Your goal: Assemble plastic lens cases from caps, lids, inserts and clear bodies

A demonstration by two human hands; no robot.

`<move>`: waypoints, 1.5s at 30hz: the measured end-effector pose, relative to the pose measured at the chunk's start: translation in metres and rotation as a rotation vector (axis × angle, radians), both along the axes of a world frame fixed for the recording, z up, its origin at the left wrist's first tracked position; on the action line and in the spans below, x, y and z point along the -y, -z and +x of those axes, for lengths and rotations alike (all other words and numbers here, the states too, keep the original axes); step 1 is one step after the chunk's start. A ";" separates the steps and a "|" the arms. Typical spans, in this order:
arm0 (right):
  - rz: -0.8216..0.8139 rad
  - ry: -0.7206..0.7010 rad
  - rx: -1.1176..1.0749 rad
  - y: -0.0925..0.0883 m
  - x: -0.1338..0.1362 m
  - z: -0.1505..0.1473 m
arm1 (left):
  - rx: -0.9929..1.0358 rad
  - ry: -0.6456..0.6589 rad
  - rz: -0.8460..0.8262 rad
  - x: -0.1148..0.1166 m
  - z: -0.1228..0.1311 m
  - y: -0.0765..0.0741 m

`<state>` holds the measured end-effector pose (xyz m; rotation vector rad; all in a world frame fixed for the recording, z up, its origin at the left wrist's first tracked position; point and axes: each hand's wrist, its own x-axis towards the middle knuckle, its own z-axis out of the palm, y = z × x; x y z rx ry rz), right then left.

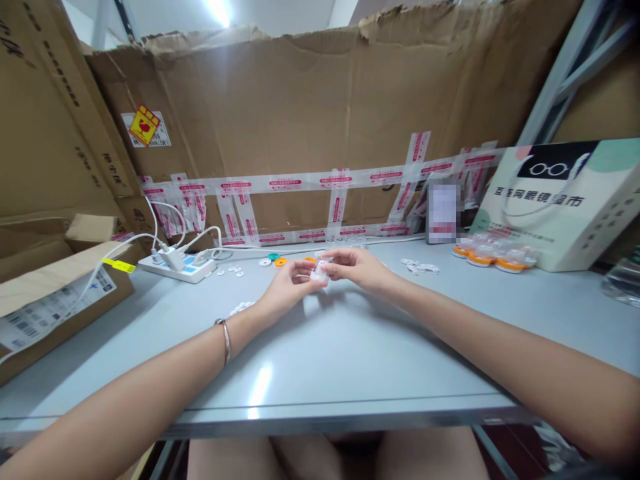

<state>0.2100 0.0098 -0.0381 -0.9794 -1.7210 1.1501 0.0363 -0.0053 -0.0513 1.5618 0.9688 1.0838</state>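
Left hand (286, 288), right hand (358, 267) pinch clear case (320, 271) over open tabletop (320, 363).

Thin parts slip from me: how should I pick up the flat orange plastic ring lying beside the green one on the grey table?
Probably from straight above, pinching the flat orange plastic ring across its outer rim. It lies flat on the grey table, so only the rim offers purchase. The green plastic ring sits close at its far left, so keep fingertips off that side.
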 end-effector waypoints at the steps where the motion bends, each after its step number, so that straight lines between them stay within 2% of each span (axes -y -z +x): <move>1: -0.013 -0.004 -0.043 -0.004 0.002 0.001 | 0.028 0.005 -0.019 0.002 0.000 -0.002; 8: -0.084 -0.055 -0.209 -0.019 0.014 0.003 | 0.244 0.094 -0.173 0.006 -0.001 -0.007; 11: -0.033 -0.033 -0.194 -0.020 0.016 0.003 | 0.248 0.084 -0.158 0.008 -0.001 -0.009; 16: 0.079 0.085 -0.117 -0.022 0.021 0.001 | 0.190 0.120 -0.084 0.014 0.000 -0.011; 26: 0.104 -0.023 -0.103 -0.029 0.027 0.005 | 0.188 0.196 -0.016 0.018 -0.003 -0.017; 29: 0.107 -0.023 -0.095 -0.026 0.026 0.002 | 0.157 0.147 -0.009 0.020 -0.002 -0.018; 33: 0.090 0.134 -0.106 -0.015 0.025 -0.009 | 0.062 -0.043 0.024 0.024 0.004 -0.018; 36: 0.051 0.196 -0.167 -0.008 0.022 -0.015 | 0.038 -0.109 0.052 0.026 0.007 -0.018; 39: -0.012 0.089 -0.267 -0.010 0.020 -0.014 | 0.075 -0.081 0.050 0.023 0.006 -0.018; 42: -0.095 -0.009 -0.346 -0.017 0.020 -0.009 | 0.180 0.028 0.036 0.018 0.003 -0.018; 45: -0.105 -0.045 -0.390 -0.022 0.024 -0.006 | 0.271 0.111 0.001 0.015 0.001 -0.018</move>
